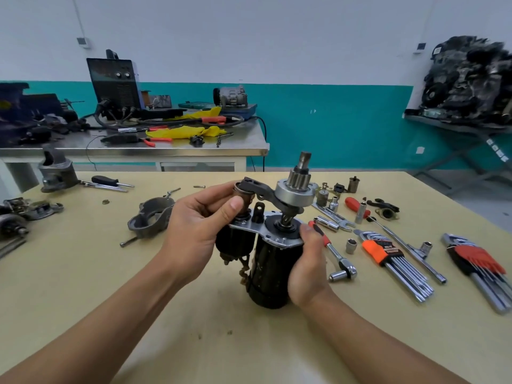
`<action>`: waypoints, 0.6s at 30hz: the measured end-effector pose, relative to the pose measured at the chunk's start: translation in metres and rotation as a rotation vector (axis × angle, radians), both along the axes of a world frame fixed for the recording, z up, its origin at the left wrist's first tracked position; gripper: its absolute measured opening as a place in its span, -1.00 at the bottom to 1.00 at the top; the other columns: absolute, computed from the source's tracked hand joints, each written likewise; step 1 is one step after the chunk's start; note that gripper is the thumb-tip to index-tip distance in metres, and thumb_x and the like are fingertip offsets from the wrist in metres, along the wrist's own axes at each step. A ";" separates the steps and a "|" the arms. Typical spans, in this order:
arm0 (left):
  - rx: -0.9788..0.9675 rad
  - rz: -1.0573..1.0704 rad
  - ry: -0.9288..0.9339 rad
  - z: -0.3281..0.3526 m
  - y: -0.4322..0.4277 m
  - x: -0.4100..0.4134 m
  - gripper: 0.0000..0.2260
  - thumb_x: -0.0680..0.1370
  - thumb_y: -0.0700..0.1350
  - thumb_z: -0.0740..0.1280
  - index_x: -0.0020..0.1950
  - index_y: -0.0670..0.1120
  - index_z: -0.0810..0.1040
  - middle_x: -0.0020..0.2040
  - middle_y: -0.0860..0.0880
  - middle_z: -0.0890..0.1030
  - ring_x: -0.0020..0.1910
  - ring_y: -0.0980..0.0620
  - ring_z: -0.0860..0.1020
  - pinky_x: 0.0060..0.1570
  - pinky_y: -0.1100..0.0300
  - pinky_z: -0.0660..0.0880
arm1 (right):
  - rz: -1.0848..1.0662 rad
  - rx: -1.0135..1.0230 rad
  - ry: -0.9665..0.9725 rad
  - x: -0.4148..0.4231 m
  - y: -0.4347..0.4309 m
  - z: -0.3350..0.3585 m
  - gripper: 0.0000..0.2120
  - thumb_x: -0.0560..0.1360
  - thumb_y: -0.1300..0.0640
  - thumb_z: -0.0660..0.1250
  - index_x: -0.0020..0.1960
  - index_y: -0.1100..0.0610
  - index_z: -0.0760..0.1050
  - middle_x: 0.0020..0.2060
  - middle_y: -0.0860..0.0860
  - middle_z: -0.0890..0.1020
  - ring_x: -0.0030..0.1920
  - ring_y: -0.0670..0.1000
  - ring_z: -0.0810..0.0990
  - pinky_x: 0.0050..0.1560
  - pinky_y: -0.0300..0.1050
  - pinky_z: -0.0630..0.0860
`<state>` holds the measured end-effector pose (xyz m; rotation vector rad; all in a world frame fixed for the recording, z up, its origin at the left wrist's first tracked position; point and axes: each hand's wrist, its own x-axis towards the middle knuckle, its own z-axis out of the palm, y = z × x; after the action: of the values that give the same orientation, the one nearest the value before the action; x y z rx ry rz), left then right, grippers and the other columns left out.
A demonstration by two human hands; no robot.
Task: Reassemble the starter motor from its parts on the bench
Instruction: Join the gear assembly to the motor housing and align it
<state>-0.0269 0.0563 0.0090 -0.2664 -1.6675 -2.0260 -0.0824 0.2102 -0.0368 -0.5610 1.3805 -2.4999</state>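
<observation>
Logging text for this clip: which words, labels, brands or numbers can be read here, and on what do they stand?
No text here can be read.
Label on the orange hex key holder: print too blurred.
Front panel of the welder: markings too small.
The white tags on the far right stand: blurred.

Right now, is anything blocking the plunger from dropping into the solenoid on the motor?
Nothing visible does. The left hand pinches the plunger right above the solenoid mouth; its thumb hides part of the gap. The right hand grips the motor body.
</observation>
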 end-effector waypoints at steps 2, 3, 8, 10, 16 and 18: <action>-0.062 0.023 -0.010 -0.001 -0.003 0.002 -0.69 0.43 -0.07 0.47 0.17 -0.03 0.70 0.07 -0.10 0.73 0.10 -0.06 0.70 0.05 0.18 0.62 | 0.020 -0.010 0.002 0.001 0.000 0.001 -0.62 0.29 -0.11 0.26 -0.26 0.18 0.64 -0.23 0.09 0.66 -0.15 0.09 0.59 -0.14 -0.05 0.55; -0.106 0.033 -0.027 -0.001 -0.005 0.003 -0.66 0.43 -0.04 0.44 0.20 -0.03 0.67 0.07 -0.08 0.73 0.11 -0.04 0.69 0.07 0.19 0.61 | 0.032 -0.023 -0.006 0.001 0.000 0.001 -0.64 0.33 -0.09 0.24 -0.24 0.13 0.69 -0.23 0.08 0.68 -0.16 0.07 0.62 -0.16 -0.08 0.58; -0.473 -0.046 -0.168 0.014 -0.025 0.009 -0.68 0.54 -0.04 0.44 0.28 -0.04 0.64 0.17 0.02 0.70 0.23 0.03 0.63 0.29 -0.03 0.49 | -0.013 -0.008 -0.050 -0.005 0.004 0.001 -0.60 0.38 -0.09 0.16 -0.22 0.11 0.69 -0.18 0.14 0.67 -0.11 0.14 0.60 -0.05 0.02 0.53; -0.588 -0.024 -0.208 0.020 -0.034 0.012 -0.72 0.49 0.03 0.45 0.18 0.02 0.69 0.10 0.06 0.73 0.17 0.08 0.65 0.28 -0.07 0.50 | 0.010 0.026 -0.009 -0.005 0.006 0.002 -0.61 0.39 -0.07 0.15 -0.21 0.10 0.71 -0.21 0.11 0.69 -0.15 0.09 0.64 -0.14 -0.04 0.58; -0.710 -0.034 -0.079 0.016 -0.039 0.022 -0.83 0.46 0.15 0.42 0.03 0.24 0.70 -0.03 0.14 0.74 0.05 0.13 0.68 0.01 0.29 0.58 | -0.060 0.151 0.164 0.003 0.004 0.005 -0.28 0.36 -0.20 0.19 -0.11 0.55 0.34 -0.15 0.60 0.39 -0.14 0.21 0.44 -0.09 0.12 0.35; -0.674 -0.004 -0.026 0.011 -0.035 0.021 -0.85 0.51 0.09 0.43 0.06 0.23 0.70 -0.03 0.15 0.73 0.03 0.15 0.68 -0.02 0.34 0.55 | -0.064 0.145 0.189 0.005 0.004 0.006 -0.30 0.36 -0.20 0.20 -0.12 0.52 0.32 -0.13 0.61 0.36 -0.12 0.20 0.42 -0.07 0.12 0.32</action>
<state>-0.0064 0.0218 0.0200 -0.4665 -2.3193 -1.4057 -0.0772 0.2137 -0.0310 -0.7488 1.6575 -2.4211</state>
